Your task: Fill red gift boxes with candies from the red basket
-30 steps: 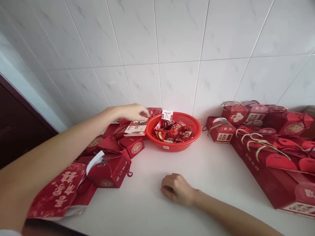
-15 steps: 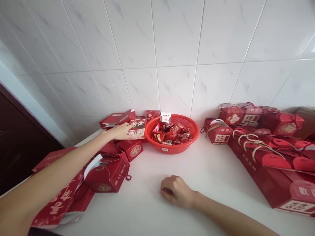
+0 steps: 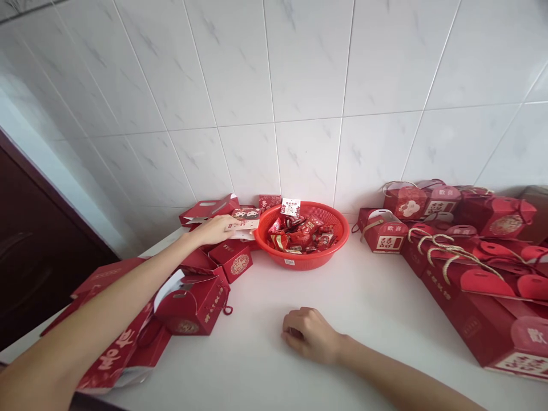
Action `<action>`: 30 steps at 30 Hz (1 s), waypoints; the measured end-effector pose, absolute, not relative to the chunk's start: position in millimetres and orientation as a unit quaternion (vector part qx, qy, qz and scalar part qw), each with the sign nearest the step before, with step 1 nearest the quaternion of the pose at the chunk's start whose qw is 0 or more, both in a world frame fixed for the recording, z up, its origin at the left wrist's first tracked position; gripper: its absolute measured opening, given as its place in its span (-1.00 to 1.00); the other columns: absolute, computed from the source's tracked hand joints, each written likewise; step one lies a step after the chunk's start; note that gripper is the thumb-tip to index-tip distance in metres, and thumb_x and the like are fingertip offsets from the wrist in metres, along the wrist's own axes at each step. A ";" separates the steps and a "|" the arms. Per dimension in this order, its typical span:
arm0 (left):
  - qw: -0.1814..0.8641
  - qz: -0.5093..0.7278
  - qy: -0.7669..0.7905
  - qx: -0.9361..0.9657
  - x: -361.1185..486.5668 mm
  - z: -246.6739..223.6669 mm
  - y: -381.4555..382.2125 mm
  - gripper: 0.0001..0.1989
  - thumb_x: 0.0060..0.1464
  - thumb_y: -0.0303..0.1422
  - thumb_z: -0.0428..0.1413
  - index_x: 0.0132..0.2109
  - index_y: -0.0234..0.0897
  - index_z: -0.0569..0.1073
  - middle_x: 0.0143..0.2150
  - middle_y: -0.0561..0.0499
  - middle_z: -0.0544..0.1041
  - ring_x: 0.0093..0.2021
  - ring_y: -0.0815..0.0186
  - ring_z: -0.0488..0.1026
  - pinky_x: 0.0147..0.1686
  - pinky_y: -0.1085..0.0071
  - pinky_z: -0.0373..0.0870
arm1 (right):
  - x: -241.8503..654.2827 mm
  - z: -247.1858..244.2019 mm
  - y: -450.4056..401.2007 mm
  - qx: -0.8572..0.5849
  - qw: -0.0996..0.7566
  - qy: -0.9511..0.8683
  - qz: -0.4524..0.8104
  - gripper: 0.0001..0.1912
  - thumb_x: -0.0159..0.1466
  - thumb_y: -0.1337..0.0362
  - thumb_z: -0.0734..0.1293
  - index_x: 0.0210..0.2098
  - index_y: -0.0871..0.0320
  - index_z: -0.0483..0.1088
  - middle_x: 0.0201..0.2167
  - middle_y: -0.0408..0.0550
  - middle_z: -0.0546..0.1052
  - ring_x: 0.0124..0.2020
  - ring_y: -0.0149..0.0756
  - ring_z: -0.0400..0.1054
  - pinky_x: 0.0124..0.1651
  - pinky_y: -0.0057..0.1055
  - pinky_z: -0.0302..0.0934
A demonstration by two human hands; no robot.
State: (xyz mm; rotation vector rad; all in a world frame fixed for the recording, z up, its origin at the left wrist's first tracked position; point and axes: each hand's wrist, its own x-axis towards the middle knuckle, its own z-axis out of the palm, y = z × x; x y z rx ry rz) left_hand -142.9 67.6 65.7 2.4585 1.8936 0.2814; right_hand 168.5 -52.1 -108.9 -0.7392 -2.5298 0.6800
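My left hand [image 3: 216,229] reaches to the back left and grips a red and white printed card [image 3: 245,218], just left of the basket's rim. Under and around that hand lie red cardboard boxes, one with a round gold emblem [image 3: 233,260]. The orange-red plastic basket [image 3: 308,261] holds red-wrapped sweets [image 3: 303,233], and a white printed card [image 3: 290,206] stands at its back edge. On the white table my right hand [image 3: 310,335] rests with its fingers curled; whether anything is inside them is hidden.
Red gift boxes with rope handles [image 3: 462,297] fill the right side, a smaller one [image 3: 384,233] at their left end. An open red box [image 3: 192,305] and flattened red packaging [image 3: 113,357] lie at the left. A tiled wall [image 3: 308,160] stands behind.
The card in my left hand has tilted flatter. The view has shifted slightly, moving everything a little right in the picture. My right hand stays where it was on the table.
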 end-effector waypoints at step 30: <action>0.091 0.125 0.258 0.954 30.8 162.8 -24.6 -0.58 0.07 -0.56 0.03 -0.04 -0.11 0.63 0.02 0.02 0.59 -0.16 0.30 0.54 -0.23 0.43 0.42 | 261.8 23.1 -9.2 -0.288 0.412 -0.762 0.409 -0.23 0.19 0.05 0.49 0.30 -0.02 0.14 0.11 0.06 0.43 -0.43 -0.43 0.32 -0.39 -0.39 0.32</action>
